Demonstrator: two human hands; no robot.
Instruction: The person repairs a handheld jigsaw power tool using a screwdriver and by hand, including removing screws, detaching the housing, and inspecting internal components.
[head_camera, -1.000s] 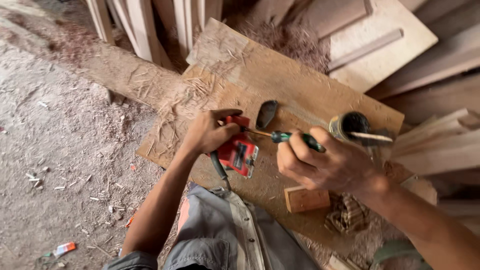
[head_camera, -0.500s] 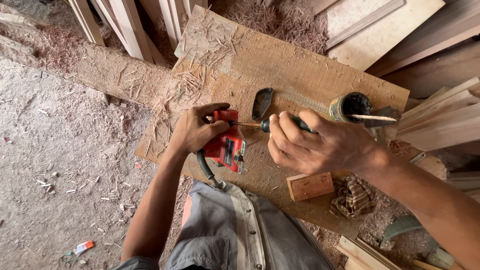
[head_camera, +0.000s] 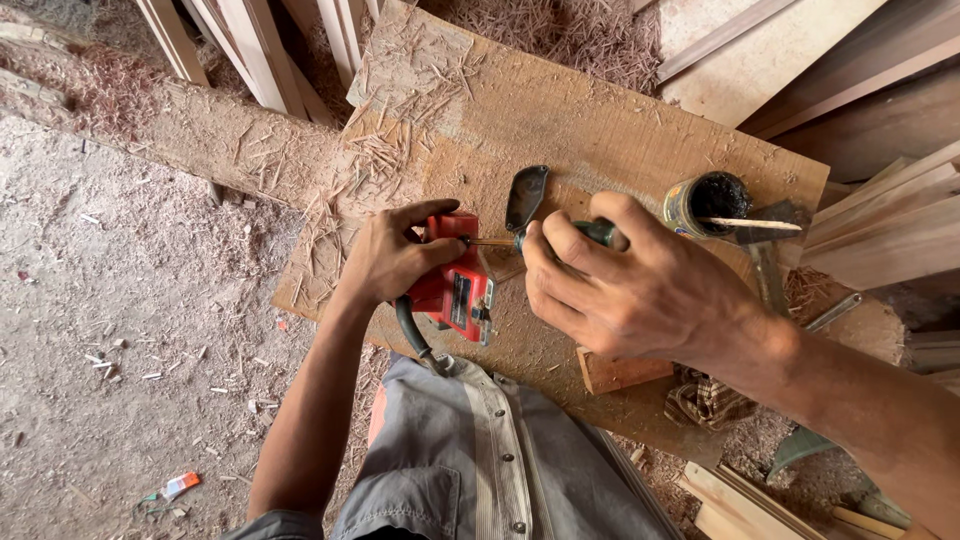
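My left hand (head_camera: 395, 262) lies curled over the red power tool (head_camera: 455, 285), fingers spread across its top and pressing it flat on the wooden board (head_camera: 600, 120) that serves as my table. A black cord (head_camera: 413, 340) leaves the tool toward my lap. My right hand (head_camera: 640, 290) is closed tight around a green-handled screwdriver (head_camera: 590, 233), its shaft level and the tip touching the upper edge of the red tool. A dark metal plate (head_camera: 526, 196) lies just beyond the screwdriver. Farther right stands a small jar of dark stuff (head_camera: 706, 201) with a thin stick (head_camera: 750, 223) resting across its mouth. A small wood block (head_camera: 620, 372) sits near my right wrist. Shavings (head_camera: 390, 150) litter the board's left end.
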